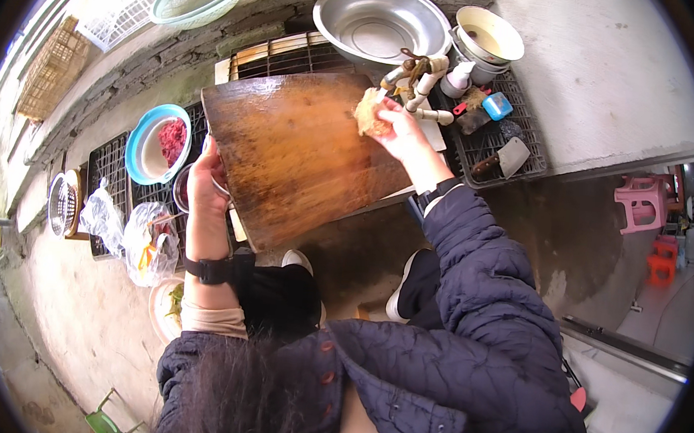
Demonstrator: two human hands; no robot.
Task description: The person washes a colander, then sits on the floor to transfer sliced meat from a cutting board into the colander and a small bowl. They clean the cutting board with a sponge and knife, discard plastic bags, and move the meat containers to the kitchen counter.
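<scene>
A large wooden cutting board [303,157], dark brown and wet-looking, lies tilted in front of me. My left hand [207,181] grips its left edge, with the fingers partly hidden behind it. In my right hand [403,133] is a tan, fibrous loofah scrubber [368,113], pinched by the fingers over the board's upper right part. Just beyond that hand stands a white pipe tap [426,79]. I cannot see water running from it.
A steel basin [382,24] sits behind the board. On the right rack are stacked bowls [491,35], a cleaver [502,156] and a blue brush [496,106]. At left are a blue basin [153,155] with red minced meat [173,140] and plastic bags [150,243].
</scene>
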